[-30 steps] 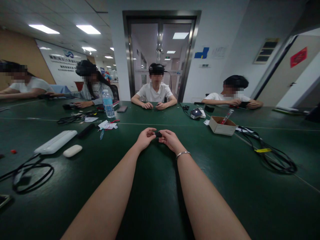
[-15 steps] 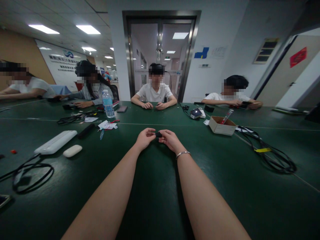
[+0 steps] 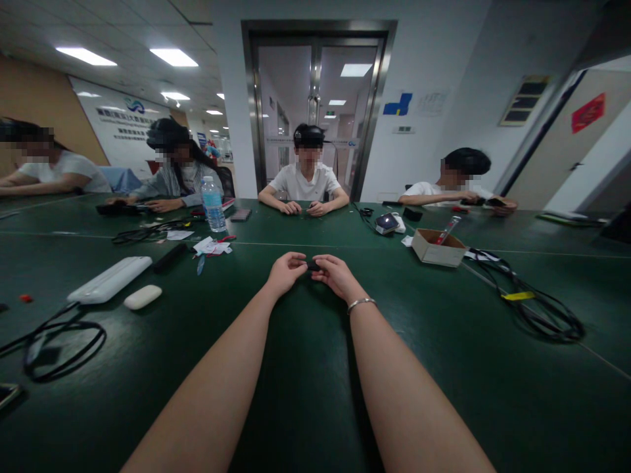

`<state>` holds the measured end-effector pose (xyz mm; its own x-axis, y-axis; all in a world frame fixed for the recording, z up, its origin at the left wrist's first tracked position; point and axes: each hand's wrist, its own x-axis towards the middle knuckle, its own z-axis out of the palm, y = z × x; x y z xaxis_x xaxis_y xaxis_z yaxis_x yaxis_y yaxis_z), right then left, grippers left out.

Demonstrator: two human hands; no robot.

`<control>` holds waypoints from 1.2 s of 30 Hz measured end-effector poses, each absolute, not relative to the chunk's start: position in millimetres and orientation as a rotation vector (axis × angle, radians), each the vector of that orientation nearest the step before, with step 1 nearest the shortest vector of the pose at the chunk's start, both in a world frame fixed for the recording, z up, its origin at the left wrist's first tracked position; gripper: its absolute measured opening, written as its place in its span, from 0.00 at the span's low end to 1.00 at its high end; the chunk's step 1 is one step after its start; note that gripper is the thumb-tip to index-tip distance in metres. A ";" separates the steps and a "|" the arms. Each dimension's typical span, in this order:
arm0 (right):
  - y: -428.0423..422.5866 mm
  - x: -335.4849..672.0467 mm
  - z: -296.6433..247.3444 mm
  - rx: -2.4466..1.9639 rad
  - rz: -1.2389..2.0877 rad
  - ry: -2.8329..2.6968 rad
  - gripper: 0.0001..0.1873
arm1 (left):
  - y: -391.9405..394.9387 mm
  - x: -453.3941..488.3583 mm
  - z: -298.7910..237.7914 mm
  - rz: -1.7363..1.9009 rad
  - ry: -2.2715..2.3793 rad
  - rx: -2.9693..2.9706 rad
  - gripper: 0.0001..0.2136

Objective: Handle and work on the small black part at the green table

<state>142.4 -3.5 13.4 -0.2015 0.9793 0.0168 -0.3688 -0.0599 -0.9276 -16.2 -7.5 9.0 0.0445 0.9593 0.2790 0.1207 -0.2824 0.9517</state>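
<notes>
Both of my hands meet over the middle of the green table (image 3: 310, 355), close to the seam across it. Between their fingertips is a small black object (image 3: 312, 266), too small and covered to name. My left hand (image 3: 287, 272) pinches its left end with thumb and fingers. On the other side my right hand (image 3: 334, 272), with a silver bangle on the wrist, grips the right end between thumb and forefinger. The fingers hide most of the object.
On the left lie a white power bank (image 3: 111, 280), a white oval case (image 3: 142, 297) and a black cable (image 3: 66, 355). A water bottle (image 3: 213, 207) stands farther back. To the right are an open cardboard box (image 3: 438, 255) and a coiled cable (image 3: 542, 309). Several people sit opposite.
My hands and the small black object have barely moved. Across the table at the right, a person's hands have shifted with the dark items they hold; a person at left has moved too.
</notes>
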 end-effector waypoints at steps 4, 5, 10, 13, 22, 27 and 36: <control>-3.6 142.7 12.5 -0.803 1.524 -1.067 0.06 | -7.1 -16.5 8.6 1.334 1.131 1.523 0.13; -3.8 142.7 12.4 -0.797 1.524 -1.073 0.08 | -6.8 -16.5 8.4 1.335 1.131 1.521 0.12; -4.9 142.4 12.2 -0.773 1.526 -1.113 0.13 | -5.6 -16.8 7.3 1.353 1.136 1.520 0.12; -5.0 142.6 11.7 -0.753 1.517 -1.127 0.14 | -5.1 -17.2 6.8 1.362 1.147 1.519 0.12; -5.1 143.1 9.7 -0.764 1.505 -1.199 0.17 | -3.2 -13.5 2.9 1.286 1.247 1.509 0.12; -3.6 143.0 7.6 -0.753 1.481 -1.200 0.17 | -6.9 -10.7 4.6 1.223 1.163 1.529 0.11; -5.0 144.7 11.9 -0.756 1.550 -1.142 0.06 | -7.6 -10.5 3.0 1.234 1.193 1.612 0.12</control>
<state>144.7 -5.0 11.9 -0.2803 0.9565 0.0803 -0.3601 -0.0272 -0.9325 -10.5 -7.6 3.0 0.0935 0.9628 0.2533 0.2211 -0.2682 0.9377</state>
